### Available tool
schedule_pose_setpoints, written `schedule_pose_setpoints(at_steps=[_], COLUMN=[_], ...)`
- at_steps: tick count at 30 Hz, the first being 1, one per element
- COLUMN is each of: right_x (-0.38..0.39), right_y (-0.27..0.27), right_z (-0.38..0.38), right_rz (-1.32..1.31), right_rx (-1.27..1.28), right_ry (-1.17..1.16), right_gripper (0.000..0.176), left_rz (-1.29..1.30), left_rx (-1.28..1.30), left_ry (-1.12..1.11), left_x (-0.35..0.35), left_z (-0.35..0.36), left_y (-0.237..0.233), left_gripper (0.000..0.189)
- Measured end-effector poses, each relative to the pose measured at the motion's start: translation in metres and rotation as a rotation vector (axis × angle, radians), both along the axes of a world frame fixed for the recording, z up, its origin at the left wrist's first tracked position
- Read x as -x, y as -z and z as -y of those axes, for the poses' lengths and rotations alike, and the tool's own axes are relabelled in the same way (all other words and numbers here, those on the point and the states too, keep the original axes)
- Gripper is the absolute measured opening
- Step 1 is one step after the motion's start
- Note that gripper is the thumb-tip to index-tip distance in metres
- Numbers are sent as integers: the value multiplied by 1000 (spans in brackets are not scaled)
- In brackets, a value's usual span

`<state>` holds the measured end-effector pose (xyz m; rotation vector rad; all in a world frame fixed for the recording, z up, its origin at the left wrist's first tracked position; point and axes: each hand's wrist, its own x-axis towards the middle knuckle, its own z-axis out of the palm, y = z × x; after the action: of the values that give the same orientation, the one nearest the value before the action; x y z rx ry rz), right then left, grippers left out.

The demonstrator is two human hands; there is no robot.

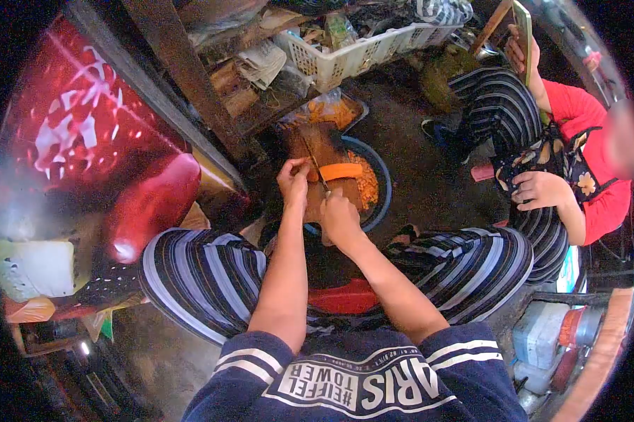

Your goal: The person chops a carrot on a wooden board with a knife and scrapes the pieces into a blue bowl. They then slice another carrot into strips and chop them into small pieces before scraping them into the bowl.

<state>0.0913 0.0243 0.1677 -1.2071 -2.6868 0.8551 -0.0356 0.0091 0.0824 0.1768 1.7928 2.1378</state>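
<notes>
An orange carrot (343, 170) lies across a brown wooden cutting board (318, 139). My right hand (341, 214) grips the handle of a knife (312, 156), whose blade crosses the carrot near its left end. On the left side of the blade, my left hand (293, 183) has its fingers pinched at that end of the carrot; the exact contact is partly hidden. The board rests over a blue basin (388, 184) that holds small chopped carrot pieces (367, 191).
Beyond the board sits a plastic bag of orange pieces (329, 111). A white plastic basket (373, 58) full of items stands behind. To the right another person (577, 162) in a red top sits, holding a flat object. A wooden post (190, 77) rises at left.
</notes>
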Motion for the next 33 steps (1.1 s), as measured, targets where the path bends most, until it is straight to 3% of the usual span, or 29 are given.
schedule_pose_setpoints(at_steps=[6, 9, 21, 23, 26, 29, 33], right_x=[11, 13, 22, 23, 28, 30, 22], right_y=[15, 25, 50, 49, 76, 105, 108], right_z=[-6, -9, -15, -17, -20, -22, -23], right_rz=[43, 30, 109, 152, 130, 214, 133], right_rx=[4, -12, 20, 3, 51, 34, -35], right_ry=[-13, -48, -26, -142, -17, -55, -84], right_gripper=[27, 29, 26, 26, 24, 25, 26], left_rz=[-15, 11, 124, 117, 169, 167, 175], left_rx=[-6, -42, -116, -108, -128, -109, -96], left_ry=[-4, 11, 107, 100, 88, 101, 84], left_x=[-10, -5, 4, 7, 6, 6, 1], left_z=[5, 3, 4, 3, 5, 9, 9], left_y=[-27, -7, -5, -9, -10, -10, -10], left_gripper=[7, 8, 10, 11, 12, 13, 14])
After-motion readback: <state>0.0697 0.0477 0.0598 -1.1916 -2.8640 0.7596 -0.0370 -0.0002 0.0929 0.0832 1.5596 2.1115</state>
